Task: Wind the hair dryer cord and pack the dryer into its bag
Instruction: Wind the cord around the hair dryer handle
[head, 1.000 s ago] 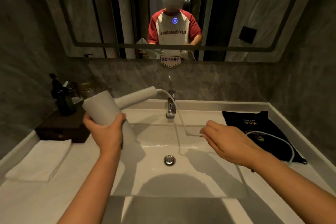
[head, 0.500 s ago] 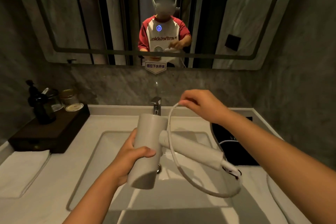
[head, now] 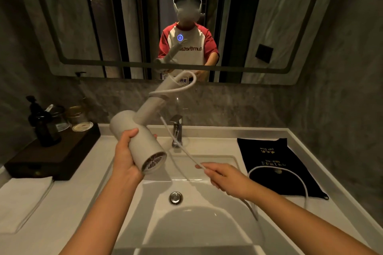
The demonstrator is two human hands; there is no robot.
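Since half a second ago the dryer [head: 137, 141] has flipped: handle now points up toward 12 o'clock instead of down toward 4, and the right hand [head: 222, 178] has dropped from up near the tap to low at 4 o'clock of the dryer. Left hand [head: 126, 155] is closed around the barrel, rear grille facing the camera. One turn of cord [head: 178, 89] sits around the upper handle, loose, looping out past its end. From there the cord runs down past the tap [head: 177, 130] to the right hand, which pinches it between thumb and fingertips, remaining fingers curled. Slack trails on under the right wrist and arcs over the black bag [head: 275, 163], which lies flat on the counter at 3 o'clock of the basin [head: 217, 203]; plug end not visible. Step in hand, as I read it: winding, early, most of the cord still free. To do it well: keep light tension from the pinch so each turn lies snug beside the last, work down the handle rather than stacking, let cord slide through the fingers rather than yanking. Watch the first loop, it could slip off the handle tip. Keep the run clear of the tap so it doesn't snag. Bag still needs opening afterwards.
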